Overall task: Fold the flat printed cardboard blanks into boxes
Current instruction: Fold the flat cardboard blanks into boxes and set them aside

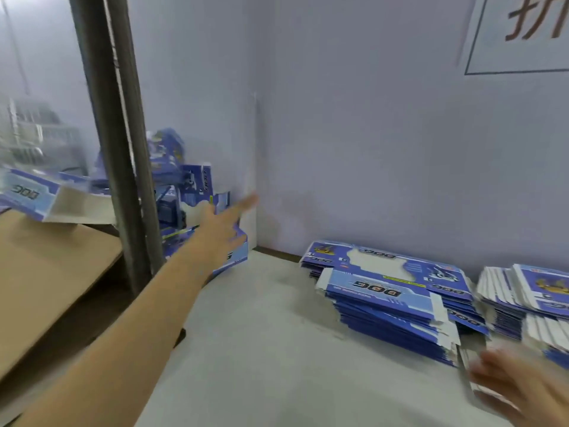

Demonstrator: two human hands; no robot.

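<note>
A stack of flat blue printed blanks [391, 303] lies on the white table [261, 334] against the back wall. A second stack [529, 300] sits to its right. Folded blue boxes [191, 186] are piled in the left corner behind a dark post. My left hand [224, 223] reaches out toward that pile with straight fingers, over a folded box [237, 257] at the pile's foot; it holds nothing. My right hand [520, 386], blurred, hovers with spread fingers by the near edge of the blank stacks, gripping nothing.
A dark metal post [123, 149] stands upright at the left. Beyond it lies a brown cardboard sheet [46, 272] with another folded box [34, 195] on top. A grey wall with a sign [523, 35] closes the back.
</note>
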